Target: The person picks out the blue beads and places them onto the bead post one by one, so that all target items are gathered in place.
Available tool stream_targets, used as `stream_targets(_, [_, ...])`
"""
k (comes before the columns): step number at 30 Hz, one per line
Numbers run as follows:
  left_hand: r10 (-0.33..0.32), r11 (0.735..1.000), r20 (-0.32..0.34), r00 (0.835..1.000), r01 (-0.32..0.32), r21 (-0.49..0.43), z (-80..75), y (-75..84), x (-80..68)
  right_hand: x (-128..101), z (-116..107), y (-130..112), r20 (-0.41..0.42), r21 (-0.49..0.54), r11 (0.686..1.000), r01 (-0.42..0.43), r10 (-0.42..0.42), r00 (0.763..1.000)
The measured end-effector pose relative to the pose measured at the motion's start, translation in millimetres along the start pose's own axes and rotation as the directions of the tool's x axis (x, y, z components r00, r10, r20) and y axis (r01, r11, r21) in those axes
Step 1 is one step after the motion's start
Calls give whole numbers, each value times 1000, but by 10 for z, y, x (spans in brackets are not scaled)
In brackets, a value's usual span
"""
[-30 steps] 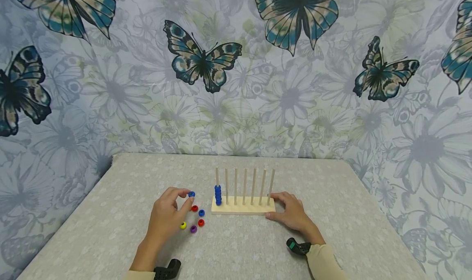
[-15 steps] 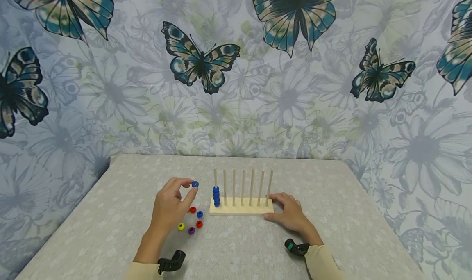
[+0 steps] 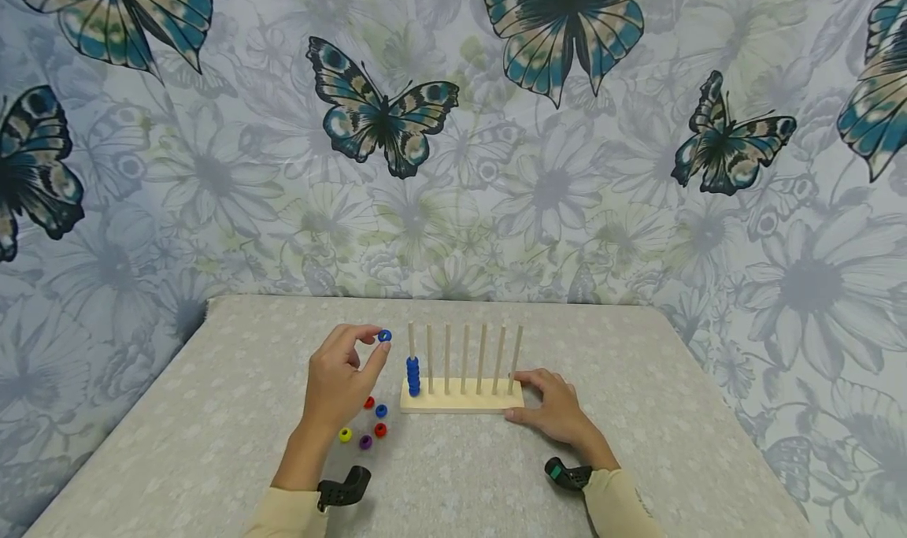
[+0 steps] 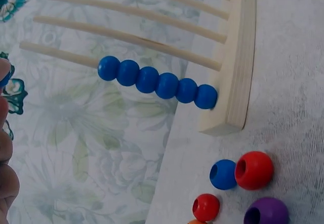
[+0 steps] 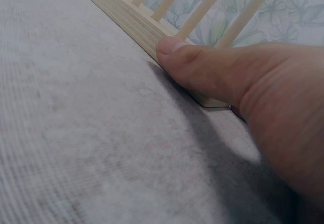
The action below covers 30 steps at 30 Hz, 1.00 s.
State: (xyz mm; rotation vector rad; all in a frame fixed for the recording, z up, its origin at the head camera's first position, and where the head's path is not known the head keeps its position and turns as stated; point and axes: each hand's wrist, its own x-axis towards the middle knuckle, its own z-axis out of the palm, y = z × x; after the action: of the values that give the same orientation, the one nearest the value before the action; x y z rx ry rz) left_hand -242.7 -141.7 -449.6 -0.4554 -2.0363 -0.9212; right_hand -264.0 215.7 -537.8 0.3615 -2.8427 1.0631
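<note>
A wooden peg rack (image 3: 460, 396) with several upright pegs stands mid-table. Its leftmost peg carries a stack of blue beads (image 3: 413, 376) (image 4: 157, 84). My left hand (image 3: 347, 376) pinches one blue bead (image 3: 385, 335) between thumb and forefinger, raised near the top of that leftmost peg, just left of it. My right hand (image 3: 556, 408) grips the right end of the rack's base, thumb pressed against its front edge (image 5: 174, 49). Loose beads lie left of the rack: red (image 3: 369, 402), blue (image 3: 381, 410) (image 4: 223, 174), red (image 3: 380, 429), yellow (image 3: 345, 435) and purple (image 3: 365, 442).
The grey patterned tablecloth (image 3: 673, 412) covers the table, whose far edge meets a butterfly-print wall cloth (image 3: 553, 191). Black wrist camera mounts (image 3: 343, 487) sit on both forearms. Bare cloth stretches right of the rack and along the front.
My left hand has lifted the blue bead up and rightward, from above the loose beads to near the top of the leftmost peg. The right hand has stayed on the rack.
</note>
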Motion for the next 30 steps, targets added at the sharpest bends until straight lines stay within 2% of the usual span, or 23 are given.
stream_targets(6, [-20, 999, 8, 1000, 21, -42, 90, 55, 34, -26, 6, 28, -10, -14, 1000, -4, 4, 1000])
stream_targets(14, [-59, 997, 6, 998, 60, -44, 138, 123, 97, -21, -6, 48, -12, -26, 1000, 6, -7, 1000])
stream_targets(23, [-118, 982, -17, 993, 114, -152, 171, 197, 128, 1, -13, 54, -3, -13, 1000, 11, -11, 1000])
stream_targets(30, [-127, 983, -15, 992, 124, -135, 181, 219, 157, 17, 18, 63, -7, 0, 1000, 12, -12, 1000])
